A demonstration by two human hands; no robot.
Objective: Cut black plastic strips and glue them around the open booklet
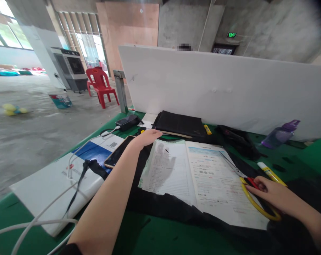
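Observation:
An open booklet (189,173) with printed pages lies on black cloth (160,205) over the green table. My right hand (266,187) is closed on the yellow and red handle of a pair of scissors (236,170), whose blades point up and left over the right page. Above the booklet's top left corner is my left hand (148,137), near the lower edge of a black folder (180,124). Its fingers are stretched out, and nothing shows in it. A phone (119,152) lies left of my left forearm.
White and blue folder (77,173) with a white cable lies at left; a black power bank (127,122) sits behind it. Glue stick (272,173), purple bottle (280,134) and black pouch (238,141) are at right. A white board (216,85) stands along the far edge.

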